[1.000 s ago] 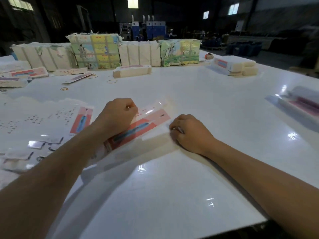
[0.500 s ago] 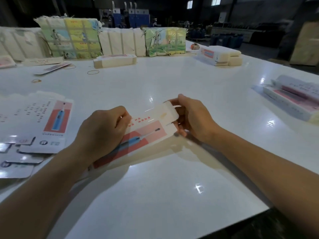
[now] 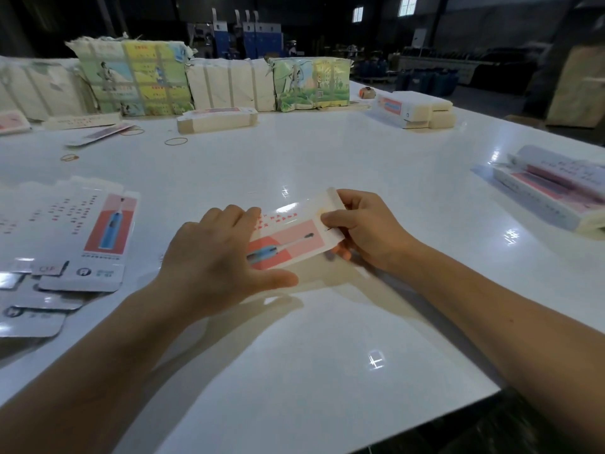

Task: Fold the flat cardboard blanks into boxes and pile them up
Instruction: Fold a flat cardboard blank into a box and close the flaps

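Observation:
A white and pink cardboard blank (image 3: 294,235) printed with an electric toothbrush is partly formed into a box shape in the middle of the white table (image 3: 327,322). My left hand (image 3: 222,260) lies over its left end, fingers on top and thumb along the near side. At the blank's right end my right hand (image 3: 363,231) pinches the end flap, thumb on top and fingers beneath. Several flat blanks (image 3: 82,237) lie spread at the left. A pile of folded boxes (image 3: 550,188) sits at the right edge.
Strapped bundles of printed and plain cardboard (image 3: 212,81) line the far side. A banded stack of blanks (image 3: 217,119) and another stack (image 3: 415,109) lie in front of them. Rubber bands (image 3: 176,141) are scattered far left. The table's near right corner (image 3: 491,388) is close.
Both hands have lifted the blank off the table and brought it nearer. My right hand moved from the table to the blank's right end and took hold of the flap. The view shifted right.

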A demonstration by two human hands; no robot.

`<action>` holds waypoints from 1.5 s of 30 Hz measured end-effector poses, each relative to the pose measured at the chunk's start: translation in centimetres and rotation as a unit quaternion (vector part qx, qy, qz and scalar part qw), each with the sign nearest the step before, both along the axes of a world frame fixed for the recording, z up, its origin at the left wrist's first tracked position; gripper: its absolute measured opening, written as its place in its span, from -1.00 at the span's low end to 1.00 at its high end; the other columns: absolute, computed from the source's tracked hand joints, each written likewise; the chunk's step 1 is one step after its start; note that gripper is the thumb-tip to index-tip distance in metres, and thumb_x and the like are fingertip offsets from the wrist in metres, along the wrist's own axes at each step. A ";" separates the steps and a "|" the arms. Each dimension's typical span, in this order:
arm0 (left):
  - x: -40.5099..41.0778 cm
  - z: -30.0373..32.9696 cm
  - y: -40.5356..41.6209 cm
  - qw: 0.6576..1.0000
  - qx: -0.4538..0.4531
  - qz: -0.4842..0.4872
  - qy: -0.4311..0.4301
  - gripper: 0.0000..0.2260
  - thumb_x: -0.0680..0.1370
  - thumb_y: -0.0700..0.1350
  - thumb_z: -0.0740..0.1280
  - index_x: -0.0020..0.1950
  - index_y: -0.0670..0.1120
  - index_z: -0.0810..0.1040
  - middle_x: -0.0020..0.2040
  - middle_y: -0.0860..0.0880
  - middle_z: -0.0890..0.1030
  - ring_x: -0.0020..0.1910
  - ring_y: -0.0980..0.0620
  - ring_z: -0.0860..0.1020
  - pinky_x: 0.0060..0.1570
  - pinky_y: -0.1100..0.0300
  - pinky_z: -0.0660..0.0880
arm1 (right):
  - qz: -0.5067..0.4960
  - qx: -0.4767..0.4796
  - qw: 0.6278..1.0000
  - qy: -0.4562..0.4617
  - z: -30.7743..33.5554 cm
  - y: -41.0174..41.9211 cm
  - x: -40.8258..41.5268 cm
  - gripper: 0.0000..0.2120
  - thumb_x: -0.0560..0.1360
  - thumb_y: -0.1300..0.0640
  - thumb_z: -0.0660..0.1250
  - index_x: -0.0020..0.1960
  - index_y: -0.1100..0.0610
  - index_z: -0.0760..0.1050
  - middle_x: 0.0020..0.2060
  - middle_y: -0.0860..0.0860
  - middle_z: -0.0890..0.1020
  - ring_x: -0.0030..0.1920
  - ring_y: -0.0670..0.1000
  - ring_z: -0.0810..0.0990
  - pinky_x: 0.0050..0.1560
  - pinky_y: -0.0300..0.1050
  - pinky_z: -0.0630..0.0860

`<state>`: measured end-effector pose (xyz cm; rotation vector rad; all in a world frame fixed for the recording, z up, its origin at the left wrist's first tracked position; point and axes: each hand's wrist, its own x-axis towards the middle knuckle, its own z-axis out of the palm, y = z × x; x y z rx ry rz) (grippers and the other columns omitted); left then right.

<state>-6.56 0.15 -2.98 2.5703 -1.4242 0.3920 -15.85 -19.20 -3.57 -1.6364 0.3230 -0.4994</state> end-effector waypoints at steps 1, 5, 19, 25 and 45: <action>0.1 -0.1 0.1 1.000 0.000 -0.001 -0.005 -0.10 0.21 0.49 0.02 0.42 -0.01 0.25 0.24 0.04 0.44 0.03 0.06 0.47 -0.10 0.18 0.48 | 0.003 0.001 1.000 0.004 0.0 0.0 0.0 -0.87 0.46 0.42 0.23 -0.04 0.49 0.43 -0.20 0.46 0.54 -0.53 0.14 0.44 -0.64 -0.21 0.31; 0.2 -0.4 -0.1 1.000 -0.023 -0.001 -0.013 -0.14 0.22 0.46 0.04 0.38 -0.03 0.32 0.21 0.02 0.49 0.00 0.05 0.49 -0.15 0.23 0.44 | 0.039 0.050 0.998 0.024 0.0 0.0 0.1 -0.89 0.42 0.42 0.30 -0.05 0.37 0.49 -0.34 0.24 0.59 -0.56 0.08 0.40 -0.63 -0.25 0.28; -0.8 1.2 0.6 0.991 -0.109 0.021 0.071 -0.31 0.23 0.44 0.03 0.14 0.02 0.44 0.14 0.03 0.58 -0.10 -0.03 0.56 -0.11 0.02 0.57 | -0.117 -0.006 0.993 -0.020 -0.4 0.4 0.1 -0.91 0.50 0.19 0.31 -0.01 0.12 0.54 -0.32 0.02 0.57 -0.46 -0.05 0.51 -0.52 -0.20 0.40; -0.6 1.4 0.6 0.984 -0.124 0.059 0.113 -0.33 0.24 0.42 0.07 0.14 0.00 0.44 0.15 0.02 0.57 -0.13 -0.02 0.55 -0.11 0.02 0.57 | -0.133 -0.157 0.975 -0.083 -0.4 2.0 -0.5 -0.85 0.52 0.14 0.31 -0.16 -0.04 0.60 -0.28 -0.10 0.60 -0.36 -0.12 0.55 -0.35 -0.15 0.51; -1.0 0.4 -0.1 0.993 -0.093 0.049 0.052 -0.31 0.23 0.46 0.00 0.09 0.00 0.44 0.03 0.03 0.59 -0.17 0.01 0.53 -0.16 0.05 0.56 | -0.070 -0.133 0.988 -0.024 -0.5 3.0 -0.6 -0.69 0.53 0.22 0.28 0.26 0.10 0.49 -0.27 -0.03 0.55 -0.32 -0.11 0.48 -0.26 -0.21 0.43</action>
